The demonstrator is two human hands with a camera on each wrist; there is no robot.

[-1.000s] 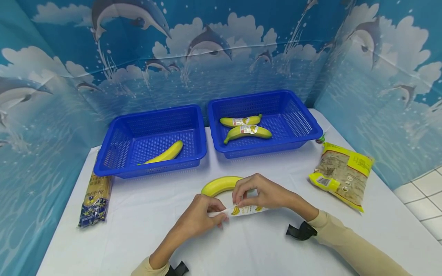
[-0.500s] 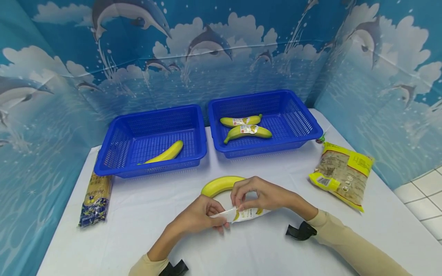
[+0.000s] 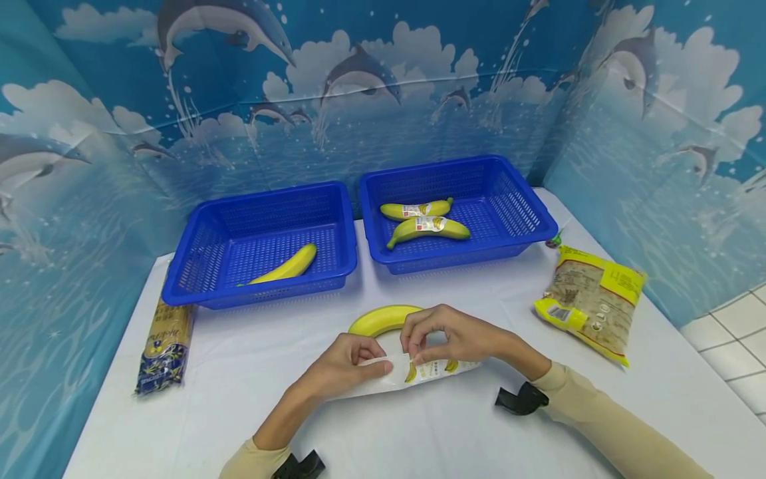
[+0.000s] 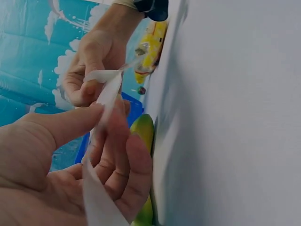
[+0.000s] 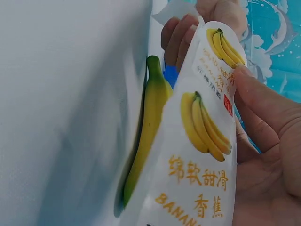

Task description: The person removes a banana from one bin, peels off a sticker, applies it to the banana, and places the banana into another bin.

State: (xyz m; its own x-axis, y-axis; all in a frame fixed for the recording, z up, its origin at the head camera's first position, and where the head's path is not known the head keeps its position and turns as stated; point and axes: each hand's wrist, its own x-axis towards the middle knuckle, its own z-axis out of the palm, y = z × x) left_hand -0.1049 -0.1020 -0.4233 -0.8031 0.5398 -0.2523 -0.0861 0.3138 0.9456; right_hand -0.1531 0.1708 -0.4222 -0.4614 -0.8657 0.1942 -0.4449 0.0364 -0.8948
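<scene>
A white strip of banana labels (image 3: pixel 432 370) stretches between both hands, printed with yellow bananas and Chinese characters. My left hand (image 3: pixel 342 366) pinches the blank left part of the strip between thumb and fingers. Close to it, my right hand (image 3: pixel 451 334) pinches the upper edge beside a printed label. In the right wrist view, one label (image 5: pixel 218 61) bends away from the strip under the right thumb. A curled white piece stands up at the right fingertips in the left wrist view. An unlabelled yellow banana (image 3: pixel 378 322) lies on the table just behind the hands, its right end hidden.
A blue basket (image 3: pixel 349 266) at the back left contains one banana. The blue basket (image 3: pixel 419 266) to its right contains two labelled bananas (image 3: pixel 431 227). A yellow bag (image 3: pixel 592 303) lies at the right and a gold-and-blue packet (image 3: pixel 164 346) at the left.
My left hand has shifted slightly left and its hold has changed. More blank white strip now shows beneath it, extending to the left. The right hand has stayed almost in place.
</scene>
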